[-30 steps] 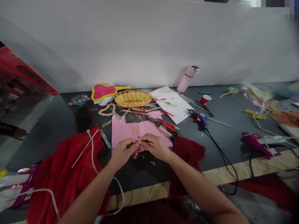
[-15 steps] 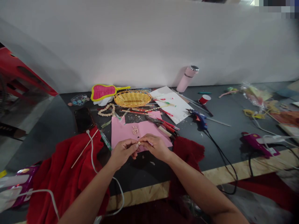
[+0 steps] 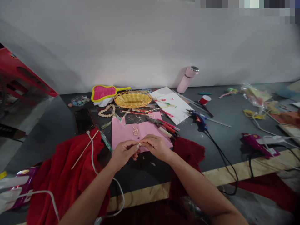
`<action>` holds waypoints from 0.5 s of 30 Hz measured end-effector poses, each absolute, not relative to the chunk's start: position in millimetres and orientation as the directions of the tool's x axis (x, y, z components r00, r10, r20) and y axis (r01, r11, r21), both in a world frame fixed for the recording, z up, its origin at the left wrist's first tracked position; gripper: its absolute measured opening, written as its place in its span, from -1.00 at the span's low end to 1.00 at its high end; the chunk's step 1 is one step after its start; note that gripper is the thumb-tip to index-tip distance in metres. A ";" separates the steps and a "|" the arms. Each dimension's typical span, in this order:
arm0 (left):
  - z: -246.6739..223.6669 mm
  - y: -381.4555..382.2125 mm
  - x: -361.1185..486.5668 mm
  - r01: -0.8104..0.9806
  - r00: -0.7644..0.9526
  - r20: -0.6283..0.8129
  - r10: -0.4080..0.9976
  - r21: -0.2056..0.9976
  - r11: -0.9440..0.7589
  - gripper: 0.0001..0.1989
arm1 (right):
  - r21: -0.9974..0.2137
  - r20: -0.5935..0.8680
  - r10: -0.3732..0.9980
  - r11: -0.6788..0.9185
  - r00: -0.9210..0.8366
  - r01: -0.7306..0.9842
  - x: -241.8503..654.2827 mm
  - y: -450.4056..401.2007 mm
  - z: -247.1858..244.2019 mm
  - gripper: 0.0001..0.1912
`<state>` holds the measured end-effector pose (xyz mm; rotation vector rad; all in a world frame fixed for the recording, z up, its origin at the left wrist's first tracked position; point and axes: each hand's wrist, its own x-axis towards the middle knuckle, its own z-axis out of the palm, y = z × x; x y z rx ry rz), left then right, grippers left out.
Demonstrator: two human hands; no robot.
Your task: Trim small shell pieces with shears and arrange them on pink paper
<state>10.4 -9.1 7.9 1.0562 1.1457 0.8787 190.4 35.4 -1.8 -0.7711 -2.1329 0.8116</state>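
My left hand point(image 3: 125, 153) and my right hand point(image 3: 157, 147) meet over the near edge of a pink paper sheet point(image 3: 122, 134). Between their pinched fingertips is a small pale piece point(image 3: 140, 144), too small to name more exactly; both hands grip it. Just beyond the fingers, a little heap of pale pinkish pieces point(image 3: 135, 131) lies on the paper. Pliers with red handles point(image 3: 168, 126) rest on the sheet's right side. A heart-shaped ring of pale pieces point(image 3: 107, 111) lies behind and to the left.
Behind the paper stand a yellow wicker basket point(image 3: 133, 99) and a pink bottle point(image 3: 187, 79). A blue glue gun point(image 3: 199, 120) with a black cord lies right; a purple one point(image 3: 260, 145) sits farther right. Red cloth point(image 3: 67, 162) and a phone point(image 3: 83, 120) are at left.
Almost nothing differs. Both hands keep their pinch on the small piece over the paper, and the camera view has shifted very slightly.
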 end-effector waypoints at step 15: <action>5.6 -9.2 10.2 0.044 0.205 -0.258 0.944 0.966 0.255 -0.77 | -0.720 0.408 0.706 0.639 -0.578 0.273 191.3 34.7 -1.2 -0.83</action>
